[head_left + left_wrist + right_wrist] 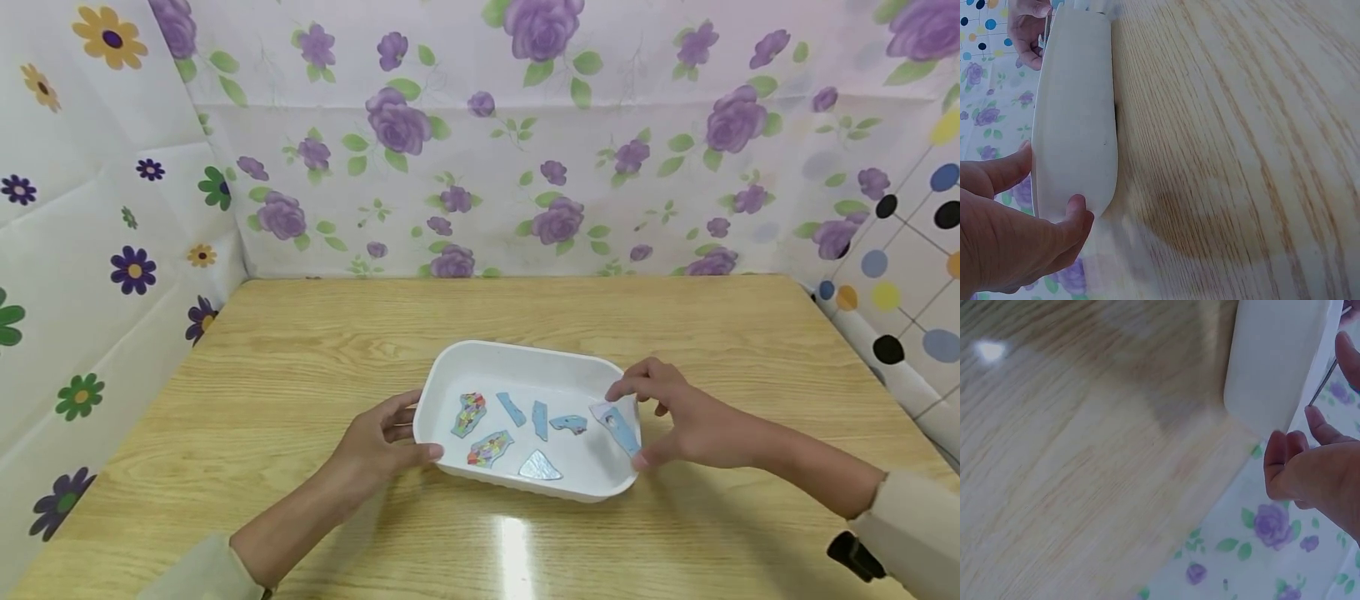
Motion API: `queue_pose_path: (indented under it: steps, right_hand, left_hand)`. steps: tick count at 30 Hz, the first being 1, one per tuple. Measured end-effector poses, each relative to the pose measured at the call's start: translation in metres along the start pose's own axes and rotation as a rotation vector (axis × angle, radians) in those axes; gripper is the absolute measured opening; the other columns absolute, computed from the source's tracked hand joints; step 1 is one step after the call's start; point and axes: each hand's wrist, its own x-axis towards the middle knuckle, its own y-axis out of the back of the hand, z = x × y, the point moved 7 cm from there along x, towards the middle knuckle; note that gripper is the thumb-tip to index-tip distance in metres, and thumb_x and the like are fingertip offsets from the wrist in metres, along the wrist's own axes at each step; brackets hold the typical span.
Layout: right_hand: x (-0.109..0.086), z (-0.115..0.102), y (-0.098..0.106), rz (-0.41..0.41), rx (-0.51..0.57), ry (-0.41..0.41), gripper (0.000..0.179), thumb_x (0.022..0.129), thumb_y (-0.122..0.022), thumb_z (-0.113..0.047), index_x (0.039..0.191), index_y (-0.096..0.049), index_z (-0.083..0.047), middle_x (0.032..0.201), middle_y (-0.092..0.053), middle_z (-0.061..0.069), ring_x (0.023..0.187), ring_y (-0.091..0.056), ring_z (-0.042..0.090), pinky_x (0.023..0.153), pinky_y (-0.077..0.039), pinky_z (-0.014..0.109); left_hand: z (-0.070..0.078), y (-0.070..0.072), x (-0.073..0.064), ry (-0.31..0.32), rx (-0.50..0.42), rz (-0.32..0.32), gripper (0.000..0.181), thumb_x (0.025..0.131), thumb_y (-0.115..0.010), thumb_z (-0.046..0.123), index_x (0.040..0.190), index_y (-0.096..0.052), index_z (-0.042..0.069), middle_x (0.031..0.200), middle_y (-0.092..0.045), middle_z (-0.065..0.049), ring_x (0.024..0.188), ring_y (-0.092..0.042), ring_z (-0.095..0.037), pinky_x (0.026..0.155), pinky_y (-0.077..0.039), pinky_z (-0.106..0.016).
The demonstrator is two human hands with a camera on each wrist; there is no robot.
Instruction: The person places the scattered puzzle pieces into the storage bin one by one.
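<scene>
A white rectangular tray (517, 483) with rounded corners stands on the wooden table. My left hand (382, 442) grips its left end, thumb at the front rim and fingers against the outer wall. Between thumb and fingertips, my right hand (678, 417) holds a flat blue-and-white piece (618, 429) at the tray's right end; edge-on, it is a thin line in the right wrist view. Inside the tray lie two pieces with multicoloured patches (470, 414), several narrow light-blue pieces (540, 420) and a silvery triangular piece (540, 467), all with irregular edges.
The wooden table (330, 333) extends around the tray. Behind it hangs a purple-rose sheet (480, 183); a flower-patterned sheet (97, 250) is on the left and a dotted one (900, 275) on the right. A dark band (855, 557) shows at the right sleeve.
</scene>
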Motion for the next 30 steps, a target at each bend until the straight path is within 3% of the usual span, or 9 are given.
queue_pose_path:
  steps: [6,13,23,30]
  right_hand:
    - [0.009,-0.013,-0.011,0.021,-0.077,0.009,0.059,0.069,-0.086,-0.028,0.121,-0.058,-0.021,0.125,-0.039,0.003,0.12,-0.03,0.029,0.094,-0.034,0.052]
    - [0.018,-0.024,-0.013,0.061,-0.169,0.051,0.062,0.064,-0.089,-0.019,0.119,-0.061,-0.023,0.125,-0.042,0.001,0.117,-0.032,0.027,0.095,-0.02,0.052]
    - [0.024,-0.031,-0.024,0.018,-0.246,0.093,0.063,0.061,-0.09,-0.025,0.117,-0.063,-0.021,0.124,-0.042,-0.001,0.114,-0.031,0.023,0.087,-0.02,0.046]
    - [0.027,-0.033,-0.031,-0.024,-0.323,0.12,0.063,0.064,-0.089,-0.026,0.121,-0.063,-0.017,0.125,-0.041,0.002,0.11,-0.031,0.024,0.086,-0.02,0.049]
  left_hand:
    - [0.0,0.001,0.0,-0.001,-0.005,0.001,0.075,0.077,-0.081,0.012,0.142,-0.044,0.012,0.13,-0.056,-0.012,0.117,-0.056,-0.026,0.093,-0.052,-0.035]
    - [-0.001,0.0,0.001,-0.006,-0.007,0.0,0.074,0.077,-0.081,0.012,0.142,-0.044,0.012,0.13,-0.056,-0.012,0.118,-0.056,-0.026,0.092,-0.052,-0.034]
    - [0.0,0.0,0.001,-0.001,-0.013,0.001,0.074,0.077,-0.081,0.012,0.142,-0.044,0.012,0.129,-0.056,-0.012,0.116,-0.056,-0.025,0.092,-0.052,-0.034]
    - [0.0,0.0,0.001,0.005,-0.021,0.001,0.073,0.077,-0.081,0.01,0.141,-0.045,0.012,0.129,-0.055,-0.013,0.116,-0.056,-0.025,0.092,-0.052,-0.035]
